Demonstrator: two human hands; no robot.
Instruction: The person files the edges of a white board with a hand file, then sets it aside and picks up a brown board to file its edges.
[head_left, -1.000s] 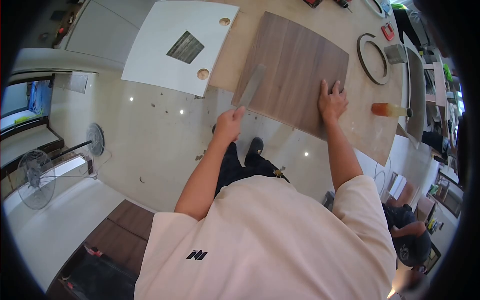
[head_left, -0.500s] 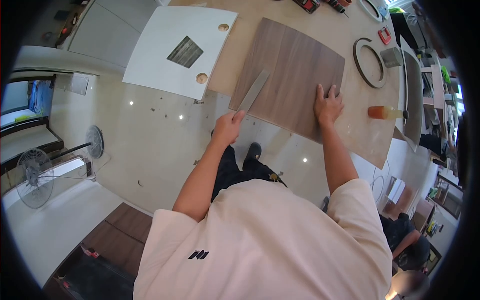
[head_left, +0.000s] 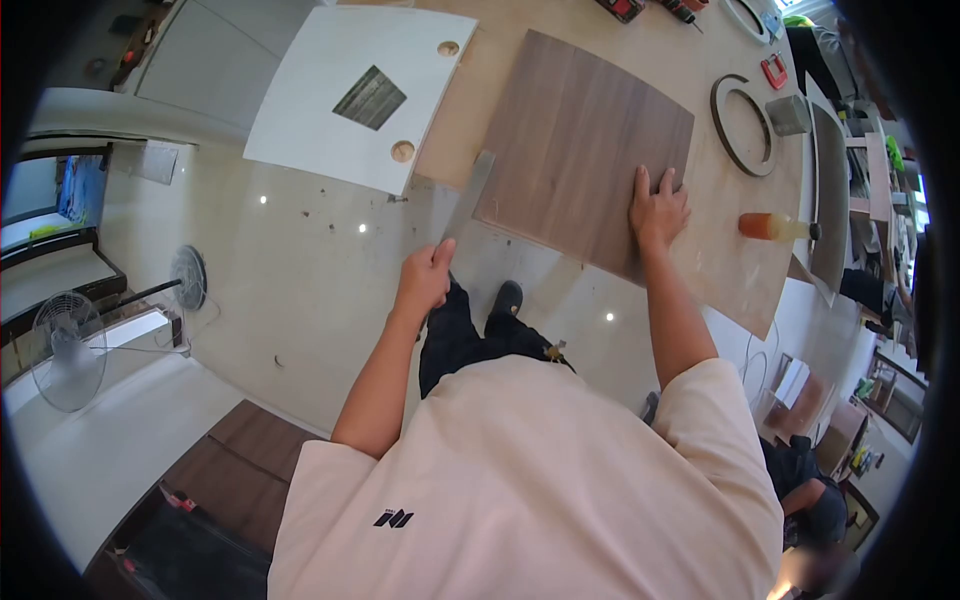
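A long, flat grey metal file (head_left: 465,195), narrow and dull, is being gripped at its near end by the person's left hand (head_left: 425,282), with the fingers wrapped closed around it. The blade is slanting away and to the right, and its far end is meeting the near left edge of a brown wood-grain board (head_left: 580,130). The left arm is reaching forward with a slight bend at the elbow, the hand hanging over the floor rather than the bench.

The right hand (head_left: 657,212) is lying open and flat on the board's near right corner, fingers pointing away. That arm is stretching almost straight from a cream T-shirt sleeve.

The board is resting on a pale plywood workbench (head_left: 735,270), and its near left corner appears to be jutting past the bench edge. To its left a white panel (head_left: 330,120) with two round holes is overhanging the bench. To its right a dark wooden ring (head_left: 742,125) and an orange bottle (head_left: 772,226) lying on its side are sitting on the bench, near the board.

Below, a glossy cream floor (head_left: 300,260) is catching ceiling lights, and two fans (head_left: 65,350) are standing at far left. Another person (head_left: 810,500) is crouching at lower right.
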